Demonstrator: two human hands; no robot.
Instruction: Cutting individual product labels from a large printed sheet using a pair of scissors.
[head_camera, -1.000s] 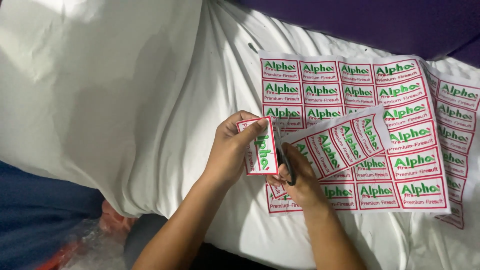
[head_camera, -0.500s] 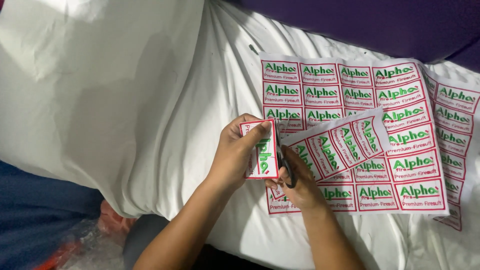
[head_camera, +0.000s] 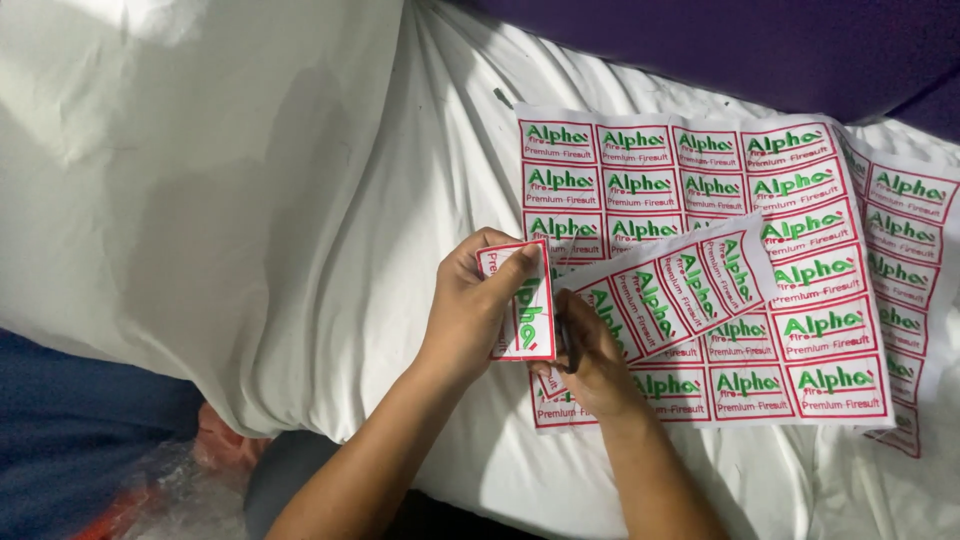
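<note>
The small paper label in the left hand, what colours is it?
White label with red border and green print, seen in the head view.

A bed covered with a rumpled white cotton sheet (head_camera: 300, 200). Flat paper sheets of red-bordered, green-lettered rectangular labels (head_camera: 800, 250) lie on it.

left hand (head_camera: 478, 305) palm: turned away from the camera; the fingers behind the single cut label (head_camera: 524, 300) are hidden.
single cut label: its left part is covered by the thumb and fingers.
right hand (head_camera: 592, 355): whatever it grips is mostly hidden; only a dark sliver shows by the fingers, too small to tell what it is.
label strip (head_camera: 668, 285): its lower left end is hidden behind the right hand.
large label sheet (head_camera: 790, 200): middle rows covered by the strip and hands.
second sheet (head_camera: 905, 250): cut off by the right edge.
both forearms: cut off at the bottom edge.
plastic wrap (head_camera: 165, 490): blurred, bottom left, cut off.
</note>
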